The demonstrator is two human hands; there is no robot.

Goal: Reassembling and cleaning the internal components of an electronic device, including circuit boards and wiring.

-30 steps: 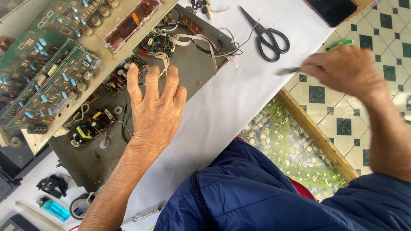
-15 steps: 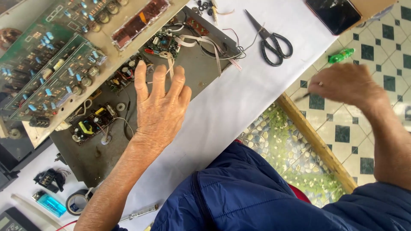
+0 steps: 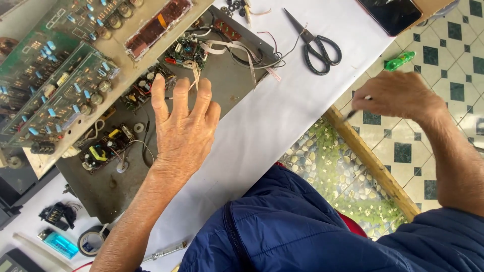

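Note:
My left hand (image 3: pixel 183 128) lies flat, fingers spread, on the grey metal chassis (image 3: pixel 229 83) of an opened electronic device, fingertips near small circuit boards (image 3: pixel 185 50) and white ribbon wires. My right hand (image 3: pixel 398 95) hovers off the table's right edge above the tiled floor, fingers closed on a thin green-handled screwdriver (image 3: pixel 401 60) whose dark tip pokes out below the hand. Green circuit boards (image 3: pixel 48 93) with several blue capacitors stand tilted at the upper left.
Black scissors (image 3: pixel 317 45) lie on the white table cover (image 3: pixel 297 111). A dark phone (image 3: pixel 390 14) sits at the top right. A blue lighter (image 3: pixel 59 243), tape roll (image 3: pixel 91 241), black plug (image 3: pixel 56 214) and a small tester screwdriver (image 3: pixel 166 251) lie lower left. A wooden edge (image 3: pixel 370 163) borders the tiled floor.
My right hand drew back from the table over the floor and lowered, turning the green screwdriver. My left hand stayed flat on the chassis. The view shifted slightly.

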